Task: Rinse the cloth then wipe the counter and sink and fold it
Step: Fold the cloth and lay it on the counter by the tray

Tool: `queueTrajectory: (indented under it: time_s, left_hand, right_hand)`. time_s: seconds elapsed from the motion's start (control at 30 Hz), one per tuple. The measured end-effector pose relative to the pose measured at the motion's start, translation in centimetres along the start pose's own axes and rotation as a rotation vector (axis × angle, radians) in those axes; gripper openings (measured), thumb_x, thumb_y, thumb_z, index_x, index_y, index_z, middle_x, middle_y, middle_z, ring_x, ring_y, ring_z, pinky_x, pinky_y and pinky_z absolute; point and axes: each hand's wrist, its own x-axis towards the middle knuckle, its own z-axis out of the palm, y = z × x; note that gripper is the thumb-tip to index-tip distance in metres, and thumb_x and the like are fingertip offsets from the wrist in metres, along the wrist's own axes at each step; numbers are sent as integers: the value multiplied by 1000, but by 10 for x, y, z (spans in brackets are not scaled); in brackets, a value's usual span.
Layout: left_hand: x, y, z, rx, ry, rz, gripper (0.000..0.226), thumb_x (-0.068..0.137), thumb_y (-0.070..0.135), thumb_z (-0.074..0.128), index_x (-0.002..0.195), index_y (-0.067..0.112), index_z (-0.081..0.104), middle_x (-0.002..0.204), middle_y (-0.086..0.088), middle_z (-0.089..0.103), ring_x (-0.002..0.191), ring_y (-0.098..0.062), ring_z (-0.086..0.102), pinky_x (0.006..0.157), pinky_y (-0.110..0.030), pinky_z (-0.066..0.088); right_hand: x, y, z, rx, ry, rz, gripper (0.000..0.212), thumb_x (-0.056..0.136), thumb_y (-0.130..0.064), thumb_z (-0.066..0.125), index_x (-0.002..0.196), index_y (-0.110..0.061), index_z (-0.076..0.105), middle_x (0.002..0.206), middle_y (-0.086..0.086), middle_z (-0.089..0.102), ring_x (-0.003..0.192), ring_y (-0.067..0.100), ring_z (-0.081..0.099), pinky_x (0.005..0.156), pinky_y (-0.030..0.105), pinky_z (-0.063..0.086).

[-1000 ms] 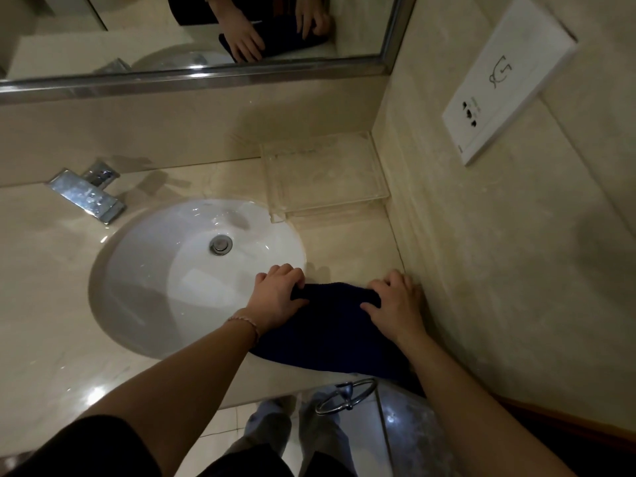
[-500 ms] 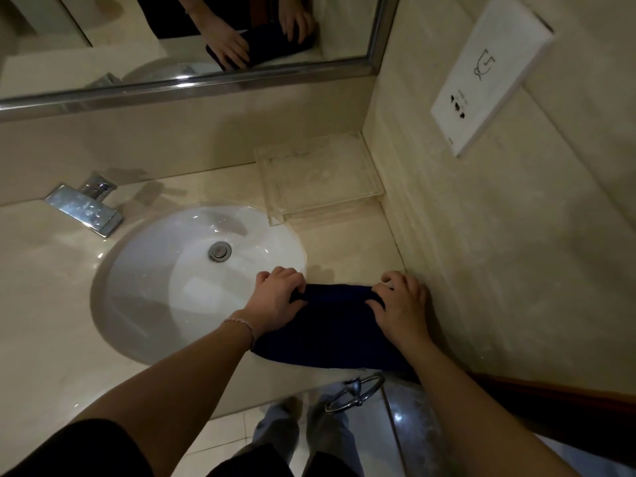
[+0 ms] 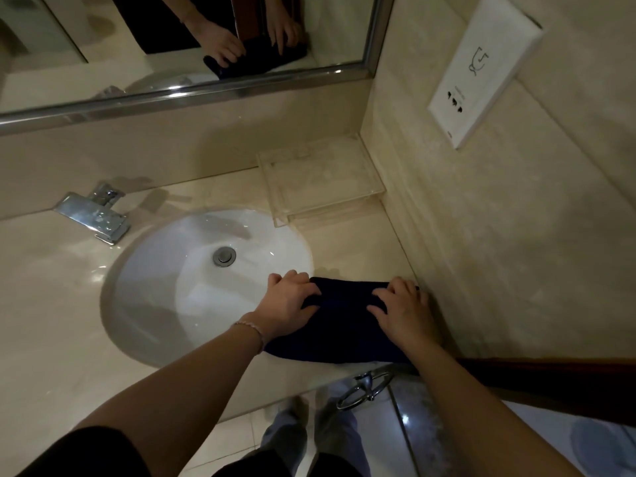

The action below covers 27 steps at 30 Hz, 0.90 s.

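Note:
A dark blue cloth (image 3: 344, 325) lies on the beige counter (image 3: 51, 304), right of the white oval sink (image 3: 165, 290) and close to the side wall. My left hand (image 3: 289, 304) presses on the cloth's left end at the sink's rim, fingers curled over its far edge. My right hand (image 3: 402, 308) holds the cloth's right end near the wall, fingers bent onto the fabric. The far edge looks folded over toward me. The cloth's near edge reaches the counter's front edge.
A chrome faucet (image 3: 94, 215) stands at the back left of the sink, with the drain (image 3: 224, 256) in the basin. A clear acrylic tray (image 3: 320, 180) sits in the back right corner. Above hangs a mirror (image 3: 172, 39); a white wall plate (image 3: 481, 70) is on the right wall. A metal ring (image 3: 364, 390) hangs below the counter's edge.
Both hands stay on the cloth's far corners; its far edge has bunched slightly under my fingers. The camera has tilted a little.

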Motion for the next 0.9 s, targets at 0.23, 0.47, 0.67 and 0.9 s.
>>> queueTrajectory:
  time_s: [0.23,0.47,0.67,0.9]
  left_hand:
    - [-5,-2,-7,-422,-91,-51,12,98,32,65,102,22,70,99,4,71,91,-14,65,83,-30,49]
    - [7,7,-28,-516,-283,-118,23,100,40,60,96,19,68,92,1,71,83,-13,67,71,-21,51]
    - [13,8,-18,-278,-267,-199,24,103,47,53,97,24,53,94,3,58,86,-18,56,75,-28,42]
    - [15,-4,7,-297,-28,-266,31,101,37,59,119,13,61,113,-4,56,99,-21,55,91,-34,47]
  right_hand:
    - [-17,2,-15,331,-97,62,15,103,-39,44,98,-27,52,83,-1,64,76,24,62,67,42,50]
    - [-27,14,-53,521,-341,71,33,106,-31,45,98,-4,63,91,12,65,79,21,60,67,32,43]
    - [-11,22,-35,527,-246,98,26,105,-34,48,98,-13,60,88,2,61,79,18,59,68,34,46]
    - [3,27,-11,439,32,171,26,105,-30,48,91,-12,61,84,1,59,75,22,58,67,41,51]
